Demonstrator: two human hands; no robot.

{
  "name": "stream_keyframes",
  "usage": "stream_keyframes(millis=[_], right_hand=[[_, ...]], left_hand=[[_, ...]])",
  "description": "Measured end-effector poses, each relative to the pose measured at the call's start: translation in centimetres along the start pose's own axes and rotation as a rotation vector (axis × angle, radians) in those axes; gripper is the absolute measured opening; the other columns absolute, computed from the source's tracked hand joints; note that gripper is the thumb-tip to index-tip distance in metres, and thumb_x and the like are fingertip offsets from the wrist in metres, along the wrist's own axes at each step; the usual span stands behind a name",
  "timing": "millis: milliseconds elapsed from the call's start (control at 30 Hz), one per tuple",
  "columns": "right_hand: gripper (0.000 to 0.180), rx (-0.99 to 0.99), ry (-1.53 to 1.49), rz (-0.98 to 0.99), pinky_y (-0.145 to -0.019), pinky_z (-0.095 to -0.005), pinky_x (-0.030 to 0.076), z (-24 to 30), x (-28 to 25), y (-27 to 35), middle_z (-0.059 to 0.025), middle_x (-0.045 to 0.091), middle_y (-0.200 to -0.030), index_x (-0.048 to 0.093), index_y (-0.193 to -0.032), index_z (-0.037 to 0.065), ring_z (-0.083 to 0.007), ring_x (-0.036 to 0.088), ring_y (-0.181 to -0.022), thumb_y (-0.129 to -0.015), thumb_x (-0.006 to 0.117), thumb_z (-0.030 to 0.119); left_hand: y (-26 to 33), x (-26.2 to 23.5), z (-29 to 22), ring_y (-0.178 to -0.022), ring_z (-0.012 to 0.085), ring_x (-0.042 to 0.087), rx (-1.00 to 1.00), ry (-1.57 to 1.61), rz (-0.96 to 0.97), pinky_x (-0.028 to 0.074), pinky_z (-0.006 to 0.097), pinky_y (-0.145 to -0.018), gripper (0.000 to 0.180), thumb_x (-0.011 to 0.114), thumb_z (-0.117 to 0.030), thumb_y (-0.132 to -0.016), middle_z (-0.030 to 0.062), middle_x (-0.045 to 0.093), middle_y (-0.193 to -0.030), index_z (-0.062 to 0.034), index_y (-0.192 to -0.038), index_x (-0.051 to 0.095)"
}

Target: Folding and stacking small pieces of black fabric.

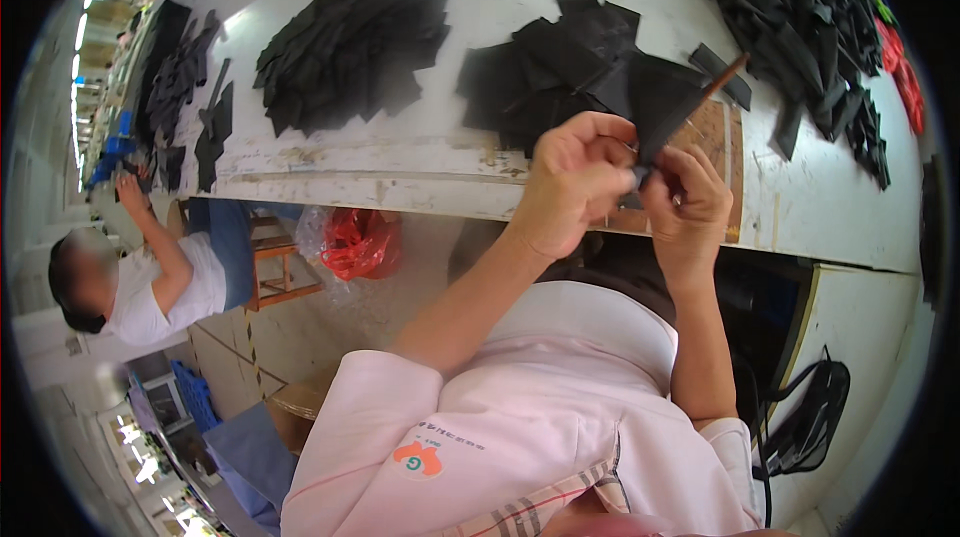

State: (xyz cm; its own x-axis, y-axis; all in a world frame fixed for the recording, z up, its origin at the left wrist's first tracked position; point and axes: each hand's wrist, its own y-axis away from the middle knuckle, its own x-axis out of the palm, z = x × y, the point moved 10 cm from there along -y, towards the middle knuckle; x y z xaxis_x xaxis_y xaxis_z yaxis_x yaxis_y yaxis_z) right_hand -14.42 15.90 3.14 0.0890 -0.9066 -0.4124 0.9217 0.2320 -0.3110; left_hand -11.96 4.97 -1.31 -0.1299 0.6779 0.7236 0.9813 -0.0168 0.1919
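My left hand (575, 182) is closed, thumb and fingertips pinching the lower end of a black fabric piece (660, 97). The fingers there are slightly blurred. Close beside it, my right hand (690, 207) pinches the same piece from the other side. The piece stands up from my fingertips toward the far right. A thin brown stick-like strip (725, 75) shows along its upper end; I cannot tell what it is. Just beyond my hands lies a loose heap of black flat pieces (560, 62). A brown board (712, 142) lies under my right hand at the table's front edge.
On the white table (455, 152) are another black stack (350, 47) to the left and a large black pile (800, 17) at right, near a red bag (902, 77). A red plastic bag (360, 242) hangs below the edge. Another person (170, 267) sits at far left.
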Motion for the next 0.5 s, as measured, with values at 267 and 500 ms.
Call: stream_keyframes(millis=[267, 500], right_hand=[[0.006, 0.566, -1.137, 0.179, -0.046, -0.0172, 0.031, -4.2, 3.9, 1.5, 0.0014, 0.049, -0.066, 0.057, -0.076, -0.001, -0.0055, 0.041, -0.053, -0.072, 0.061, 0.002], [0.015, 0.485, -1.132, 0.334, -0.046, -0.0177, 0.032, -1.4, 4.4, 0.7, 0.0033, 0.045, -0.061, 0.050, -0.074, 0.007, -0.0047, 0.038, -0.052, -0.080, 0.060, 0.017]], left_hand=[[1.3, 0.6, -4.1, -0.054, 0.0091, 0.048, 0.538, -0.783, -0.313, 0.040, 0.022, -0.047, 0.021, 0.053, 0.007, -0.063, 0.0062, 0.052, -0.065, 0.0011, -0.083, 0.051], [5.3, 5.1, -6.9, -0.056, 0.0149, 0.054, 1.114, -1.223, -0.309, 0.043, 0.024, -0.045, 0.024, 0.054, 0.010, -0.064, 0.0107, 0.059, -0.078, 0.0008, -0.086, 0.052]])
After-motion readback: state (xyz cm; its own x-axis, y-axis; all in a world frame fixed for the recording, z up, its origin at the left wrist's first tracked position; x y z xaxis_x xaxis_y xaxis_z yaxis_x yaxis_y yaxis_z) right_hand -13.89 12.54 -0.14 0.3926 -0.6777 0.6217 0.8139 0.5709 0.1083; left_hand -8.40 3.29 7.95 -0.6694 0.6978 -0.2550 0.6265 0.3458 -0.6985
